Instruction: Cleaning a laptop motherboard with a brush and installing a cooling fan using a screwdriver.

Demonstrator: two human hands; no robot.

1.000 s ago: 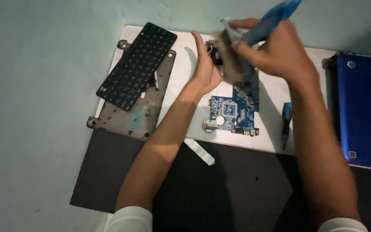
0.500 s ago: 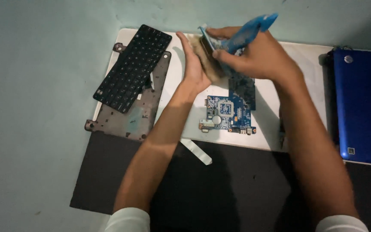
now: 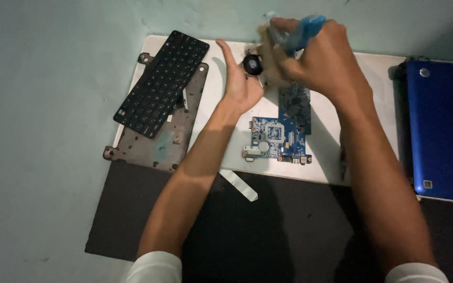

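Note:
My left hand (image 3: 239,86) is raised over the white board, its fingers around a small round black fan (image 3: 251,64). My right hand (image 3: 323,57) grips a blue-handled brush (image 3: 301,27), blurred with motion; its tan bristles (image 3: 271,65) press against the fan. Below both hands a blue circuit board (image 3: 280,133) lies flat on the white board (image 3: 326,157), partly hidden by my right wrist.
A black keyboard (image 3: 162,83) rests at an angle on a grey laptop base shell (image 3: 170,141) at the left. A blue laptop lid (image 3: 444,131) lies at the right. A white ribbon strip (image 3: 239,184) crosses onto the black mat (image 3: 268,236) in front.
Both hands have moved down and away from me with the fan and brush, and the brush has shifted across the fan. The things on the board stay where they were.

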